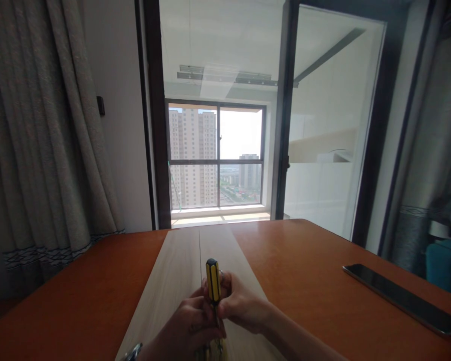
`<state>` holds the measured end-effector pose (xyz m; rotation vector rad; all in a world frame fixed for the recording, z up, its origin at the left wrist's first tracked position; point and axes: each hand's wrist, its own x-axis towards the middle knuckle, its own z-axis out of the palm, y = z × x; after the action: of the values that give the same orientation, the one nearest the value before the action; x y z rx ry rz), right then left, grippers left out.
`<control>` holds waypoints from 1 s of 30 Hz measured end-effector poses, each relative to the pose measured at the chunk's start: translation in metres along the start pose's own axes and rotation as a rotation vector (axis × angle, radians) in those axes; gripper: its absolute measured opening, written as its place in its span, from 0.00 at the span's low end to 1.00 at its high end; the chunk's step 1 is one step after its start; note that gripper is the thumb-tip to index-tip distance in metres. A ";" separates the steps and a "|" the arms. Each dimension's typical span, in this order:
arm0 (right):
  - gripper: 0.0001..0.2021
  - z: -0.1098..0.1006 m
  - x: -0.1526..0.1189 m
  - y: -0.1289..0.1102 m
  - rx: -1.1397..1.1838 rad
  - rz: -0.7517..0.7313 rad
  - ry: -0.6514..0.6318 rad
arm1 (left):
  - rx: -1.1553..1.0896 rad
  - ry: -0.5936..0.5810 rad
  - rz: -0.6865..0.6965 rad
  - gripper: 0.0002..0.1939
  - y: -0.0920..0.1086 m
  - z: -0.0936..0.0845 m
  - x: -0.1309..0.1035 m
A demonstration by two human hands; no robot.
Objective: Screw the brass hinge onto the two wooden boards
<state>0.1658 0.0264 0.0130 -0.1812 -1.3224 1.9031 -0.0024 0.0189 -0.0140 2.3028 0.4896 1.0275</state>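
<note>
A screwdriver [212,281] with a yellow and black handle stands nearly upright in front of me, its thin shaft pointing down. My right hand [244,303] has its fingers closed around the lower part of the handle. Lower and to the left, my left hand [191,323] is closed, its fingertips by the shaft. Beneath the fingers shows part of a small brass-coloured metal piece [220,346], mostly hidden. Under both hands lie two pale wooden boards [180,265], side by side with a thin dark seam between them.
The boards rest on an orange-brown table [296,271]. A dark phone [398,298] lies on its right side. Beyond the far edge are a dark-framed glass door [323,125] and a window. A grey curtain [48,125] hangs at the left, and a teal object [445,265] stands at the right.
</note>
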 end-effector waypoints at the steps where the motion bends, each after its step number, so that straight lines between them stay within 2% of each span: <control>1: 0.26 0.001 0.000 0.001 0.015 -0.003 0.021 | 0.012 -0.006 0.003 0.23 0.000 0.000 -0.001; 4: 0.32 -0.001 0.001 0.006 0.062 0.011 0.079 | 0.056 -0.038 0.023 0.22 0.002 -0.001 -0.003; 12: 0.22 -0.009 0.000 0.010 0.037 0.019 0.013 | 0.199 -0.092 0.004 0.21 0.003 -0.003 -0.006; 15: 0.23 -0.009 -0.001 0.008 0.049 0.009 0.025 | 0.216 -0.087 -0.031 0.21 0.000 -0.002 -0.007; 21: 0.27 -0.008 0.001 0.012 0.039 -0.021 0.041 | 0.196 -0.118 -0.082 0.28 -0.001 -0.001 -0.007; 26: 0.28 -0.008 0.003 0.016 0.053 -0.032 0.128 | 0.196 -0.127 -0.062 0.25 0.003 -0.004 -0.005; 30: 0.27 -0.007 0.003 0.015 0.039 -0.023 0.110 | 0.197 -0.140 -0.064 0.22 0.000 -0.004 -0.006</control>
<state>0.1600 0.0313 -0.0024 -0.2469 -1.2084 1.8708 -0.0094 0.0175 -0.0151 2.4930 0.6274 0.8116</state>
